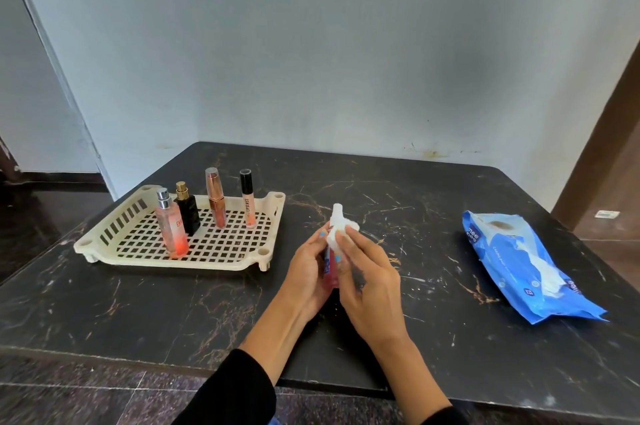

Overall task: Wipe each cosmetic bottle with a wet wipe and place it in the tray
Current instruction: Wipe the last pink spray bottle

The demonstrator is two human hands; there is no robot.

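I hold the small pink-red cosmetic bottle with the white spray top [331,265] upright over the middle of the dark marbled table [415,216], well apart from everything else, so I can reach it from all sides. My left hand [309,272] curls round its lower body from the left and keeps it steady; the fingers are closed on it, though how tightly I cannot tell. My right hand [369,280] comes in from the right, its fingertips pinching the crumpled white wet wipe [341,234] against the bottle's neck, just under the white top (the part that likely gathers the most grime).

To the far left sits the cream perforated plastic tray [104,241]. Four items stand upright in it: a pink spray bottle with a silver cap [171,230] nearest me, a black bottle with a gold cap [187,213] just behind it, a rose-gold lipstick tube [215,199], and a slim lip-gloss tube with a black cap [247,199]. They stand in a loose row, leaving open grid to the near right for this one, I judge.

The blue wet-wipe packet [526,265] lies flat on the right, a wipe poking from its opening, close to my wiping hand.
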